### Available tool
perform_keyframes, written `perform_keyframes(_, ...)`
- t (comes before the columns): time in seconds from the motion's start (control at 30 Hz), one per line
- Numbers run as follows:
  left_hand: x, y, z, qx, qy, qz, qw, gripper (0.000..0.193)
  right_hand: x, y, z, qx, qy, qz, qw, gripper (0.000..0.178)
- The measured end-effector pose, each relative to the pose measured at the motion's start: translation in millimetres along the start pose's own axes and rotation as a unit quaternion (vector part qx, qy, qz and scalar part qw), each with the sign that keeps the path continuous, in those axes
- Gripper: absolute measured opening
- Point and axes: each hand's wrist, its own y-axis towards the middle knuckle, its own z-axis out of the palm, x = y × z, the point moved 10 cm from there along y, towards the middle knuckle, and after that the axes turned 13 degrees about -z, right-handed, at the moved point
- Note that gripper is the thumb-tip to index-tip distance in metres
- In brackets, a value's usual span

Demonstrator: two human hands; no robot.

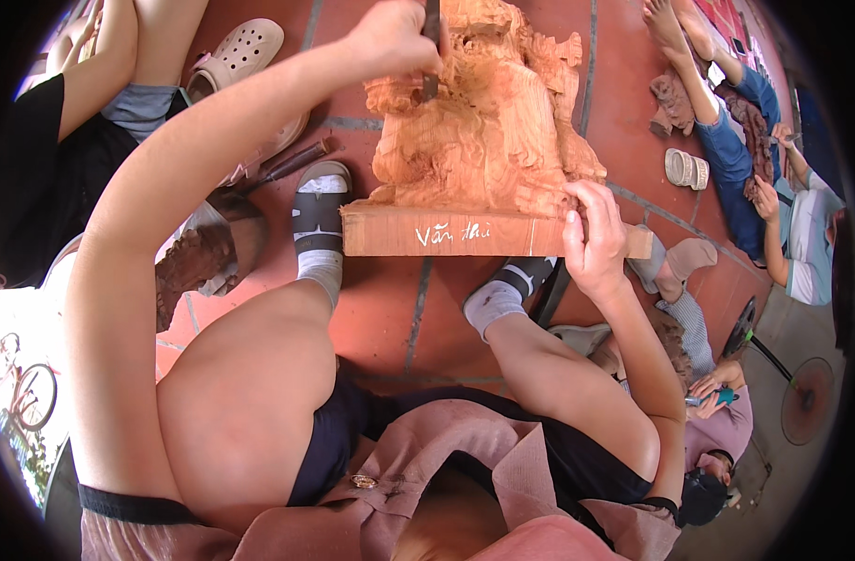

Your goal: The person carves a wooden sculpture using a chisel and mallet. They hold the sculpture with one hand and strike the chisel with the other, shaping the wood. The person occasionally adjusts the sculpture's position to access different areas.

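Note:
A reddish-brown wood carving [488, 140] with deep figured relief stands between my feet, on a thick rectangular base with white handwriting on its front. My left hand [395, 39] is closed at the carving's upper left, around a narrow, dark, flat tool [432, 47]. The tool's lower end meets the carved wood; its upper part runs out of the picture, so its exact kind cannot be told. My right hand [596, 234] lies against the right end of the base, thumb at the front and fingers over the top edge.
A tool with a wooden handle [296, 161] lies on the red tile floor [376, 323] left of the carving. Beige clogs [245, 51] and another carving [195, 266] are near a person at left. At right, other people work on carvings beside a standing fan [807, 400].

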Motion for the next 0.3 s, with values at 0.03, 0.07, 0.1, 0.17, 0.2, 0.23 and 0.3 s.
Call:
perform_keyframes(0.03,1,2,-19,-0.106,0.147,-0.014,0.983,0.015,-2,-1,3,-0.003,0.013,-0.001,1.000,0.033)
perform_keyframes(0.07,-2,1,-14,-0.095,0.141,-0.003,0.985,0.016,-2,-1,1,0.001,0.008,0.006,1.000,0.033)
perform_keyframes(0.1,-5,-3,-9,-0.085,0.135,0.008,0.987,0.018,-2,-1,0,0.004,0.004,0.013,1.000,0.033)
perform_keyframes(0.17,-7,-6,8,-0.047,0.031,0.055,0.997,0.021,0,-1,-2,0.007,0.000,0.016,1.000,0.033)
perform_keyframes(0.2,0,-1,4,-0.065,0.062,0.044,0.995,0.021,0,1,-2,0.006,0.000,0.013,1.000,0.033)
perform_keyframes(0.23,6,5,-2,-0.083,0.092,0.032,0.992,0.020,1,2,-2,0.005,0.000,0.010,1.000,0.033)
perform_keyframes(0.3,-2,5,-10,-0.091,0.118,-0.016,0.989,0.012,-1,0,-1,0.003,-0.006,0.004,1.000,0.032)
